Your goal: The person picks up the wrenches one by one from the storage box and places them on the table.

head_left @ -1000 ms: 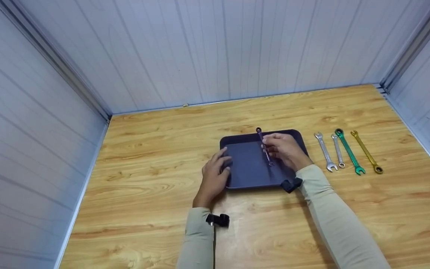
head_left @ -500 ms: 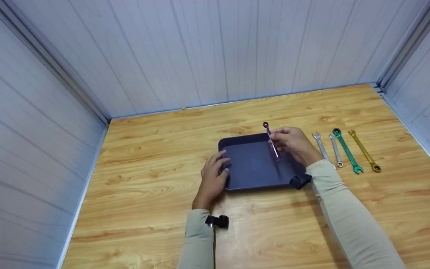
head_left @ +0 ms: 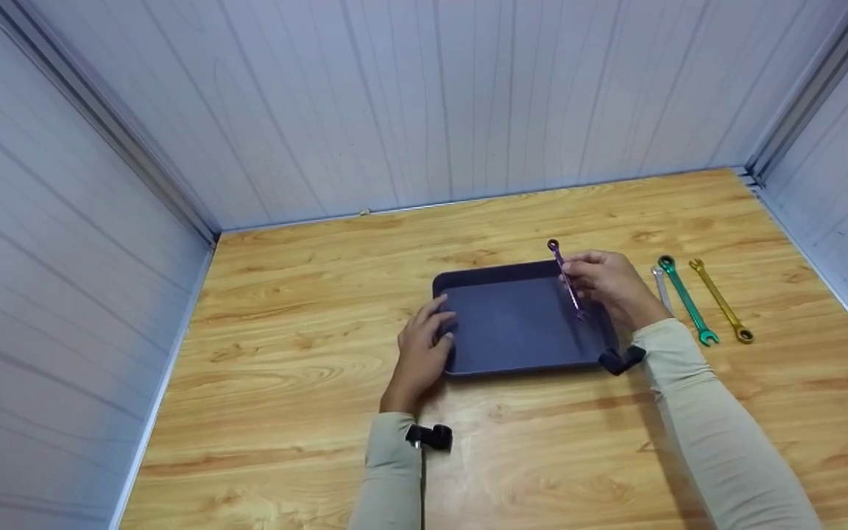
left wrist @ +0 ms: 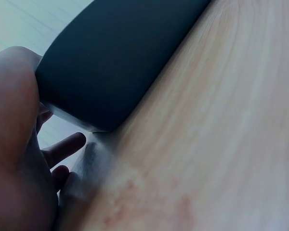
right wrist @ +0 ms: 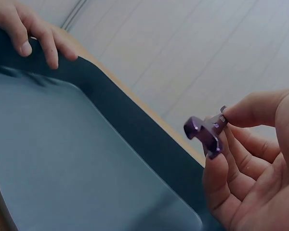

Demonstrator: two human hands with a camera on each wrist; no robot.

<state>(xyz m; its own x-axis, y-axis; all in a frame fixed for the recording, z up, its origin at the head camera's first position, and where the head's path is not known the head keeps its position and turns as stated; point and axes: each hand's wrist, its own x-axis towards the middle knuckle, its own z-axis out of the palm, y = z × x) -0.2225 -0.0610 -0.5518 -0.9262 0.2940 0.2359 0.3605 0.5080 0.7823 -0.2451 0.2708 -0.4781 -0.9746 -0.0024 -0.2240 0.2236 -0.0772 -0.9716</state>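
Observation:
A dark, shallow rectangular tray (head_left: 512, 324) lies on the wooden table. At its left side, my left hand (head_left: 422, 350) holds the rim. The right wrist view shows several fingertips (right wrist: 52, 55) of that hand hooked over the rim, while the left wrist view has other fingers (left wrist: 65, 149) outside the wall. My right hand (head_left: 608, 283) pinches a purple combination wrench (head_left: 568, 283) between thumb and fingers. The wrench slants above the tray's right part, ring end up and away. Its open end (right wrist: 202, 137) faces the right wrist camera.
Right of the tray lie a small silver wrench (head_left: 661, 287), partly covered by my right hand and wrist, a green wrench (head_left: 687, 300) and a gold wrench (head_left: 721, 300). Pale panel walls (head_left: 424, 103) enclose the table at the back and both sides.
My right hand has moved right with the purple wrench, from above the tray's middle-right to near its right edge, now hiding the larger silver wrench. The left hand stays on the tray's left rim.

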